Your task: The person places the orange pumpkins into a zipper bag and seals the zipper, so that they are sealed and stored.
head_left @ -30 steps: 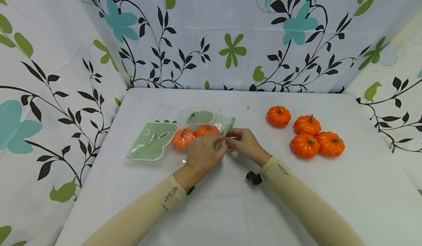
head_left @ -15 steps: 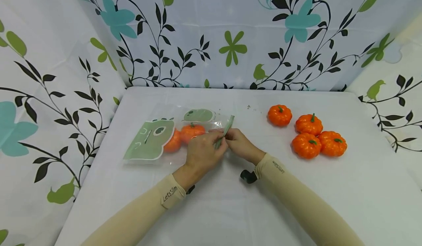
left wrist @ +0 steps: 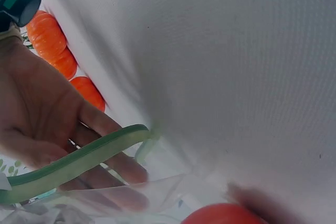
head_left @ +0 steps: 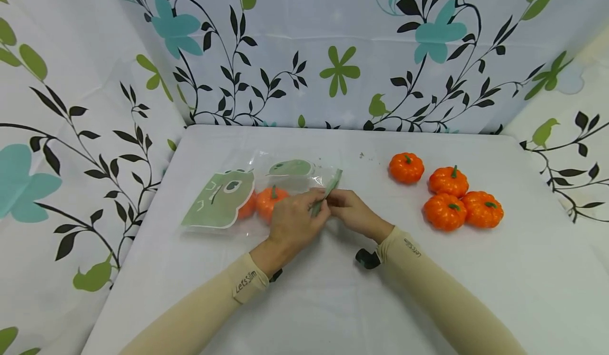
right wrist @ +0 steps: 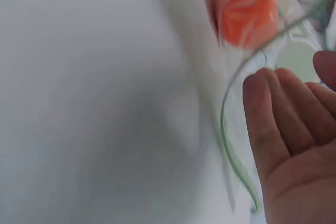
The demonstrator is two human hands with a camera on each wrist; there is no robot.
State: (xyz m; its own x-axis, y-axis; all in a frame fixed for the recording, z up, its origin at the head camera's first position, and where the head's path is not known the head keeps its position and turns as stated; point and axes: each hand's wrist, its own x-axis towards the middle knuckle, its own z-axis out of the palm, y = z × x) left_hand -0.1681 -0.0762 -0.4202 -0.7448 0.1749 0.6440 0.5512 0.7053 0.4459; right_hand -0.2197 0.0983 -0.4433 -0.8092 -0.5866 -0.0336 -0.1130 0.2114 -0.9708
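Note:
A clear plastic zip bag (head_left: 219, 199) with a green cartoon animal print lies on the table, with orange toy pumpkins (head_left: 268, 199) inside, two of them visible. My left hand (head_left: 296, 225) pinches the green zip edge (left wrist: 79, 161) at the bag's right end. Just across that edge is my right hand (head_left: 354, 212). Its fingers (right wrist: 262, 114) look straight in the right wrist view, beside the bag's mouth, with the thumb apart from them. The left hand's fingertips are mostly hidden.
Several more toy pumpkins (head_left: 444, 212) sit on the white-covered table at the right, one (head_left: 406, 168) a little apart from the others. Patterned curtains (head_left: 304, 37) hang behind the table and at both sides.
The pumpkins in the bag have shifted left, deeper behind the green print. Both hands stay at the zip edge; the right hand has shifted only slightly.

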